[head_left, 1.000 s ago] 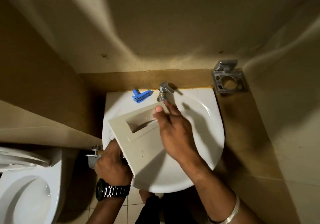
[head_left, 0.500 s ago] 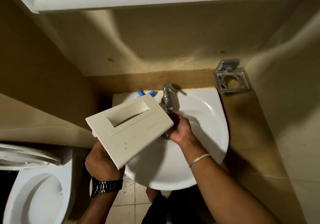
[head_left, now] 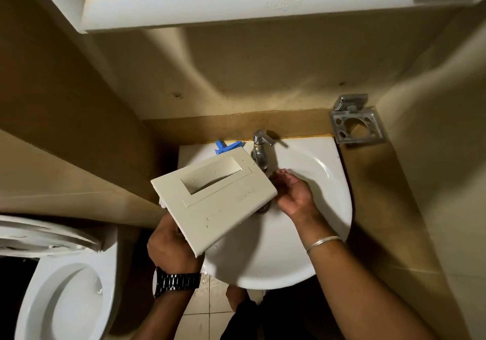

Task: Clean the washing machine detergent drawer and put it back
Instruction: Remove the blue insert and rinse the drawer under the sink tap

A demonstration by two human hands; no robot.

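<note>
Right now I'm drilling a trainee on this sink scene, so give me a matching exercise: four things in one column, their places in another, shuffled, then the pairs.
Things:
1. detergent drawer
2. blue part
3. tap
4. metal holder

Places:
A. on the wall, right of the sink
B. on the sink's back rim, left of the tap
C. held over the basin by the left hand
D. at the middle of the sink's back rim

Pairs: 1-C, 2-B, 3-D, 4-A
</note>
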